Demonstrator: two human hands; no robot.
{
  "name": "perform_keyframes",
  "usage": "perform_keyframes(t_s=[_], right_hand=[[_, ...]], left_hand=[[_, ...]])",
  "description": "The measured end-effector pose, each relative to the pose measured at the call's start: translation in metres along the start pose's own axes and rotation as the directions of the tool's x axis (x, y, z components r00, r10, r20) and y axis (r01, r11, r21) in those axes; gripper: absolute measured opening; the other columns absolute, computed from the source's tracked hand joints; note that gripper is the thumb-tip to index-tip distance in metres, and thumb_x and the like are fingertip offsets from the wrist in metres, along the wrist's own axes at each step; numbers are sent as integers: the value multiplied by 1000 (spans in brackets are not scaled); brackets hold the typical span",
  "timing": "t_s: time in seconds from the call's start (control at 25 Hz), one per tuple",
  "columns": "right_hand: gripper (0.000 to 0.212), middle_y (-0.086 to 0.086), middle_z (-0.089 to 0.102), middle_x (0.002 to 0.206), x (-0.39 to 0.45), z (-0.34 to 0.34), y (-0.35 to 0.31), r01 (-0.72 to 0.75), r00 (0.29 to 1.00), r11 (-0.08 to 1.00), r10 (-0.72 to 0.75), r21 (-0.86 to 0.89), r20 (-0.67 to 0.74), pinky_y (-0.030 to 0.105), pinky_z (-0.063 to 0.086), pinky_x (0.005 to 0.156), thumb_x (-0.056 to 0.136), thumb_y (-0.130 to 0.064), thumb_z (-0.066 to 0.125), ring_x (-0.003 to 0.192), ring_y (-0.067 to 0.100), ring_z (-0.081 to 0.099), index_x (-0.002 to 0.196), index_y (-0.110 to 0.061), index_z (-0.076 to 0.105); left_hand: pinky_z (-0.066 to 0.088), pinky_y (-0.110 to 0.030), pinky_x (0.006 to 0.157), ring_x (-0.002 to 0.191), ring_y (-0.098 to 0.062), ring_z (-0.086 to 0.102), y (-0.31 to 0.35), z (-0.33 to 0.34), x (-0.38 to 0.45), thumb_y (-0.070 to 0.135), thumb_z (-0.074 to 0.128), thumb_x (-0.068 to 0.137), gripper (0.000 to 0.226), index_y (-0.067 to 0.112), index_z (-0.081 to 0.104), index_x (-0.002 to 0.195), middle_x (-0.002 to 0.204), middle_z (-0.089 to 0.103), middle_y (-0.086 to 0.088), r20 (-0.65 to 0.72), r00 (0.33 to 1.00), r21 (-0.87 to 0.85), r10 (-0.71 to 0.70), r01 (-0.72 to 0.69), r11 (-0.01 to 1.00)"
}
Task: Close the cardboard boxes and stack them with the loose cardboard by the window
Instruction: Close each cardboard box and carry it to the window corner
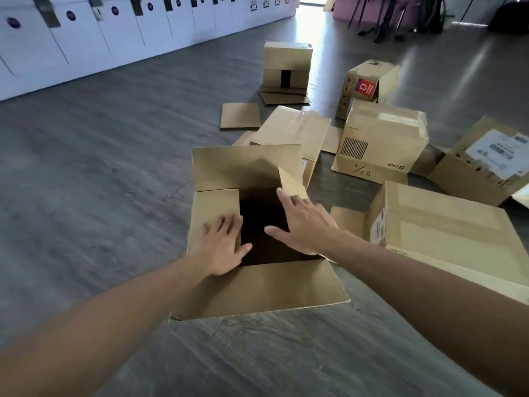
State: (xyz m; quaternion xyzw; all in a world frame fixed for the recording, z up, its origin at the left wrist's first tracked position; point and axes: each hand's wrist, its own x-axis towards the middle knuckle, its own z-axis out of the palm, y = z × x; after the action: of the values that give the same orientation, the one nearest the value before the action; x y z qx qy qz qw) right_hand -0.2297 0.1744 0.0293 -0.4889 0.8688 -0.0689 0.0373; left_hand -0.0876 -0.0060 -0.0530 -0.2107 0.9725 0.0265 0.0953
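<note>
An open cardboard box (257, 287) stands on the floor right in front of me, its inside dark. My left hand (220, 247) presses flat on the left flap, which lies folded inward. My right hand (303, 222) reaches with straight fingers over the opening and touches the right flap (289, 181), which stands up. The far flap (246, 167) is upright and the near flap lies spread toward me. Loose cardboard sheets (240, 116) lie farther back on the floor.
Several other cardboard boxes sit around: a large one (446, 233) close on the right, a PICO box (380, 138), a labelled box (483, 161) at far right, two (286, 64) farther back. A row of white boxes (114, 38) lines the left. Chair legs (383, 21) stand at the back.
</note>
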Motion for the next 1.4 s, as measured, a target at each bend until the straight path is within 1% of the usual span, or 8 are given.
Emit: perform_keyframes(t_s=[0.16, 0.32, 0.52, 0.72, 0.92, 1.08, 1.2, 1.4], right_hand=[[104, -1, 0, 167, -18, 49, 8, 79, 942, 997, -73, -4, 327, 55, 5, 122, 81, -89, 21, 153, 20, -1, 159, -24, -1], [109, 1, -7, 167, -23, 63, 18, 102, 925, 994, -80, -39, 372, 50, -5, 123, 78, -92, 15, 152, 15, -13, 159, -22, 0], [132, -1, -12, 166, -29, 41, 2, 119, 877, 989, -144, 84, 459, 55, -6, 121, 55, -104, 34, 152, 17, -16, 155, -33, -17], [146, -7, -16, 165, -50, 19, -13, 202, 782, 975, -217, 91, 585, 59, -8, 120, 48, -92, 66, 151, 17, -18, 149, -43, -26], [137, -2, -2, 167, -47, -4, -10, 181, 828, 978, -210, 105, 521, 53, -10, 120, 63, -72, 77, 152, 15, -8, 152, -40, -23], [133, -2, 5, 166, -25, -32, 0, 103, 887, 978, -172, 181, 428, 45, -15, 108, 61, -77, 74, 144, 10, -8, 149, -47, -22], [132, 0, 14, 165, -3, -42, 9, 45, 946, 991, -83, 125, 313, 49, -7, 117, 61, -84, 66, 151, 22, 9, 154, -38, -16], [131, 3, 27, 162, 26, -28, 23, -74, 987, 994, 62, 78, 146, 53, 7, 121, 59, -92, 55, 151, 22, 20, 159, -25, 3]], left_hand=[[3, -56, 123, 154, -25, -13, -4, -3, -5, 66, 14, 99, 79, 20, -12, 159, 168, -13, -5, 99, 995, 40, 23, -28, 999], [-1, -57, 123, 153, -23, -15, -4, -4, -7, 68, 13, 98, 81, 19, -11, 159, 167, -16, -6, 129, 991, 37, 35, -40, 999], [0, -55, 123, 154, -23, -13, -3, -9, -8, 62, 16, 101, 75, 21, -10, 159, 167, -14, -6, 129, 991, 36, 23, -28, 999], [10, -55, 122, 155, -24, 1, -2, -24, -12, 60, 19, 102, 73, 21, -1, 161, 169, -2, -8, 92, 996, 49, 19, -23, 999], [23, -54, 116, 148, -28, 24, -7, -53, -11, 64, 21, 100, 70, 25, 17, 159, 164, 23, -7, 32, 998, 143, 48, -52, 988], [22, -57, 114, 145, -29, 32, -9, -88, -4, 76, 12, 93, 82, 27, 31, 155, 157, 40, -6, 85, 995, 89, -47, 40, 995], [23, -55, 113, 144, -29, 34, -11, -115, 3, 88, 3, 83, 96, 32, 38, 153, 153, 46, -7, 134, 982, -1, -136, 138, 990], [29, -54, 108, 135, -29, 45, -8, -123, 4, 87, -17, 73, 113, 30, 46, 148, 143, 57, -5, -59, 995, 27, -76, 78, 997]])
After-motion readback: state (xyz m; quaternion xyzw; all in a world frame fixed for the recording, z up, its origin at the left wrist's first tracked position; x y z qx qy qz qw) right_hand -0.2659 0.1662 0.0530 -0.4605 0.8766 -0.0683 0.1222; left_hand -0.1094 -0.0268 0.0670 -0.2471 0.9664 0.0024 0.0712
